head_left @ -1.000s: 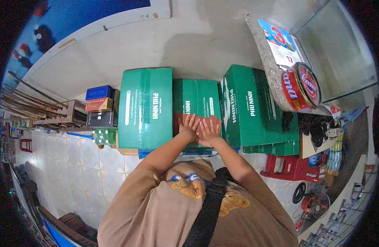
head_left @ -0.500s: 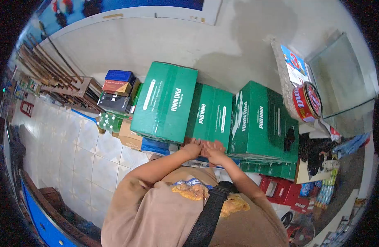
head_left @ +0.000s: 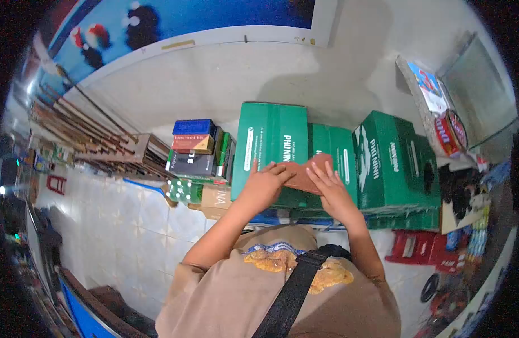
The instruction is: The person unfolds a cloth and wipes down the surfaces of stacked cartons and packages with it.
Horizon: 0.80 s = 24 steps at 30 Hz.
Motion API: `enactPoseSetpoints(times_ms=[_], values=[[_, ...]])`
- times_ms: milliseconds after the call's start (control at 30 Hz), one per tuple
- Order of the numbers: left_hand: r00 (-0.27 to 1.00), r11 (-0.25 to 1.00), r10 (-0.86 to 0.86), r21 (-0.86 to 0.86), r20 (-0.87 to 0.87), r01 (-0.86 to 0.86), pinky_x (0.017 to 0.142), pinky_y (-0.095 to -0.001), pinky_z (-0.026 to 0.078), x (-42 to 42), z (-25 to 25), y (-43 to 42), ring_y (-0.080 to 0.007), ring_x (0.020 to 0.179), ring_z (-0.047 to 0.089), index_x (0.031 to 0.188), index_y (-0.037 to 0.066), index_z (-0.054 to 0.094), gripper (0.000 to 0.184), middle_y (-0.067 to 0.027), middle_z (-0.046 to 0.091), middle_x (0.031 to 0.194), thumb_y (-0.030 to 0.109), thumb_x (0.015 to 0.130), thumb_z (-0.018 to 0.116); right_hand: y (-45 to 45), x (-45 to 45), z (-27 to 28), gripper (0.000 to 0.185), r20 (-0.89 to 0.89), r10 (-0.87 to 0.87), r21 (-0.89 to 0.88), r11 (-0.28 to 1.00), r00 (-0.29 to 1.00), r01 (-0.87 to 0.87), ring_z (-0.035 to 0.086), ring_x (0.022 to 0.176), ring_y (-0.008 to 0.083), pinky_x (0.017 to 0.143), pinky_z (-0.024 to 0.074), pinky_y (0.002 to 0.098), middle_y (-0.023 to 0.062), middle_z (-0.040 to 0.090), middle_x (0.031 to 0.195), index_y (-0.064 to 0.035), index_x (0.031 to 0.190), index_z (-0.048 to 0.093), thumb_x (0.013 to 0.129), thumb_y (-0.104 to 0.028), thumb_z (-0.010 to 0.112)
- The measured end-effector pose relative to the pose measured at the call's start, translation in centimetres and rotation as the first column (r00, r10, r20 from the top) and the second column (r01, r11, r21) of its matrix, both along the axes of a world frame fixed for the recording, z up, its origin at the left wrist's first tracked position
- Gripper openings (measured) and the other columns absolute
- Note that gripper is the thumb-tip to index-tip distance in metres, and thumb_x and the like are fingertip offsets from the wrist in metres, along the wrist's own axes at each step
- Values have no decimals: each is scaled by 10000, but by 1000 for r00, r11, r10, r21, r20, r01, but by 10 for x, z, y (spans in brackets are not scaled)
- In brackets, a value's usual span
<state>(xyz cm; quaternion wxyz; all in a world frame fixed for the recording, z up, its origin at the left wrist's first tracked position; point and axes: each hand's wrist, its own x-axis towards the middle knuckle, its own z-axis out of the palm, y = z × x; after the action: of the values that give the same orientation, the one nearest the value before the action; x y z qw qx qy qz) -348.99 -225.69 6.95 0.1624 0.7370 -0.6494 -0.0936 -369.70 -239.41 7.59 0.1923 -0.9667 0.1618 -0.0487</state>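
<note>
A flat reddish-brown sheet is held between my two hands in front of the green boxes; its material I cannot make out. My left hand grips its left end, fingers stretched along the edge. At the other end, my right hand has its fingers laid over the sheet, the thumb mostly hidden. Behind the sheet stand a tall green carton marked PHU NINH and a lower green carton. Another green carton is to the right.
At left are a stack of small boxes, green bottles and a rack of sticks. A red crate sits low at right. Above it, a shelf carries a red round tin. Tiled floor lies at left.
My hands have risen and moved apart, bringing the reddish-brown sheet up from low against the middle carton. The view has shifted, so the cartons appear further right.
</note>
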Motion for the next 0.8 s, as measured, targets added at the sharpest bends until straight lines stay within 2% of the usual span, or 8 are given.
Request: enactPoseSetpoints(times_ms=[100, 133, 167, 267, 400, 500, 633, 800], values=[[987, 971, -84, 232, 139, 50, 1109, -700, 200, 35, -33, 25, -398, 1405, 374, 1431, 238, 493, 489, -127, 424, 1511, 233, 943, 522, 38, 29, -55, 789, -72, -2, 29, 1000, 997, 4, 134, 1486, 450, 1163, 186, 623, 133, 183, 1630, -191, 1565, 238, 879, -154, 624], [963, 953, -140, 295, 232, 67, 1119, -692, 187, 41, -65, 39, -414, 1425, 333, 1460, 244, 458, 508, -148, 378, 1538, 285, 957, 512, 48, 33, -83, 856, -175, 45, 38, 999, 984, -39, 61, 1488, 479, 1151, 121, 668, 170, 123, 1637, -186, 1576, 196, 884, -375, 664], [924, 932, -201, 355, 326, 78, 1128, -684, 173, 46, -82, 53, -429, 1444, 292, 1488, 249, 422, 531, -169, 333, 1565, 336, 970, 503, 61, 35, -88, 879, -217, 14, 23, 1000, 976, -9, 50, 1487, 486, 1148, 97, 676, 179, 116, 1637, -181, 1578, 188, 877, -416, 663], [968, 920, -219, 357, 125, 162, 1140, -672, 137, 54, -83, 73, -469, 1470, 185, 1548, 234, 312, 636, -216, 222, 1601, 489, 983, 459, 87, 53, -98, 936, -315, -74, 41, 995, 946, 92, 5, 1482, 509, 1135, 2, 697, 201, 83, 1639, -157, 1582, 180, 865, -554, 634], [977, 941, -214, 269, 7, 204, 1158, -629, 151, 66, -74, 66, -445, 1479, 172, 1540, 122, 303, 666, -214, 186, 1612, 486, 1002, 450, 79, 74, -92, 842, -323, -131, 124, 976, 937, 179, 56, 1482, 496, 1137, 27, 695, 204, 100, 1635, -123, 1541, 315, 883, -567, 595], [984, 988, -132, 65, -116, 140, 1161, -610, 166, 60, -83, 51, -410, 1476, 213, 1524, 75, 324, 659, -220, 244, 1591, 441, 997, 474, 77, 85, -112, 841, -132, -144, -90, 987, 981, 133, 93, 1479, 486, 1133, 51, 699, 205, 130, 1628, -108, 1527, 344, 865, -546, 623], [994, 993, -79, -85, 79, 86, 1179, -567, 157, 58, -119, 39, -368, 1475, 246, 1526, 84, 334, 637, -197, 264, 1592, 382, 983, 485, 72, 95, -111, 875, -82, -127, -51, 991, 989, 123, 104, 1481, 473, 1131, 68, 703, 196, 163, 1620, -82, 1501, 383, 813, -526, 690], [995, 995, -50, -84, 81, 57, 1189, -531, 161, 64, -119, 29, -326, 1478, 256, 1532, 102, 332, 648, -161, 289, 1591, 369, 964, 492, 34, 107, -95, 909, -102, -24, -97, 995, 994, 15, 118, 1490, 437, 1156, 72, 665, 184, 207, 1611, -72, 1504, 357, 827, -613, 631]])
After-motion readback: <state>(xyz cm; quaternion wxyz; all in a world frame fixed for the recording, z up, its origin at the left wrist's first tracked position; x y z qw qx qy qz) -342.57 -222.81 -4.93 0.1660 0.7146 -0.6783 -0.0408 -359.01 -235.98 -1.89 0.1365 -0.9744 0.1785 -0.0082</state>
